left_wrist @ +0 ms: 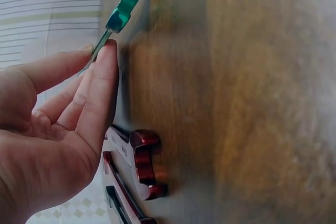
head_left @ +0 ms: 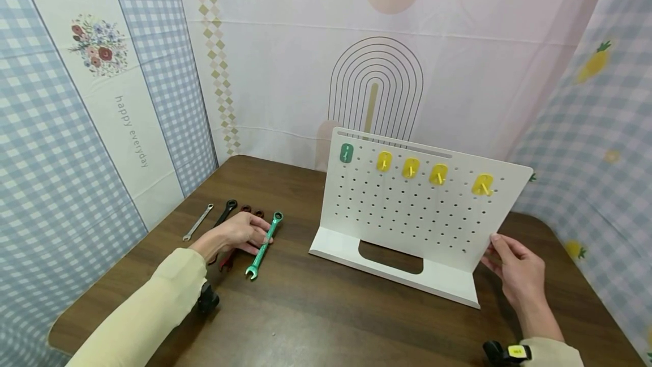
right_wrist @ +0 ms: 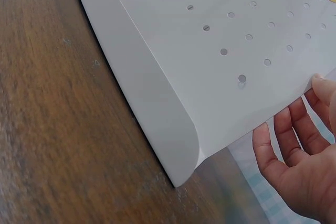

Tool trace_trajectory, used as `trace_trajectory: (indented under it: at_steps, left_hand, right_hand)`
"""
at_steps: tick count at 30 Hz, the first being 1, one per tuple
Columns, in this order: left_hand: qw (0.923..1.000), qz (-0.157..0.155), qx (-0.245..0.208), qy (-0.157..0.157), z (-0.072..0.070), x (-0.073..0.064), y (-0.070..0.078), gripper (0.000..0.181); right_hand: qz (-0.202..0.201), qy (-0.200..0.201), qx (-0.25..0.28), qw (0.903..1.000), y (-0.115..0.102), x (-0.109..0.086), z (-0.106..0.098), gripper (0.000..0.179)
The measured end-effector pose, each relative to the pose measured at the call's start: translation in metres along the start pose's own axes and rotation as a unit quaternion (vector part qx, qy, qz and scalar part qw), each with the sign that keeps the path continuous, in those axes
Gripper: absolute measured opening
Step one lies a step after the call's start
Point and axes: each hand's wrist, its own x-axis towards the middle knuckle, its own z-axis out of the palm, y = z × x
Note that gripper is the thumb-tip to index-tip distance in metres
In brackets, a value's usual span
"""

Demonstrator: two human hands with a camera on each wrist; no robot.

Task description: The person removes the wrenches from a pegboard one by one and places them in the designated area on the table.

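A green combination wrench (head_left: 263,248) is pinched between the thumb and fingers of my left hand (head_left: 246,232), its open end tilted toward me. In the left wrist view the green wrench (left_wrist: 119,18) is held at the fingertips, above the table. Beneath and beside that hand lie dark red wrenches (left_wrist: 144,163), partly hidden by it in the head view. My right hand (head_left: 520,268) grips the right edge of a white pegboard stand (head_left: 397,203). In the right wrist view its thumb is at the front of the board's edge, with fingers (right_wrist: 286,129) along and behind it.
A black wrench (head_left: 227,212) and a small silver wrench (head_left: 198,222) lie on the brown table (head_left: 305,321) at the left. Along the board's top are a green hook (head_left: 346,153) and several yellow hooks (head_left: 411,167). Patterned cloth (head_left: 275,61) hangs behind and at the sides.
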Motion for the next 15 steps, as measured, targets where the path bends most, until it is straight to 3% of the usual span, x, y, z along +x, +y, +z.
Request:
trace_trajectory:
  at_steps: [15]
  left_hand:
    - [0.999, -0.019, 0.029, 0.026, -0.0005, 0.0002, 0.0036, 0.044]
  right_hand:
    - [-0.001, 0.001, -0.006, 1.0, -0.0006, -0.001, 0.0004, 0.039]
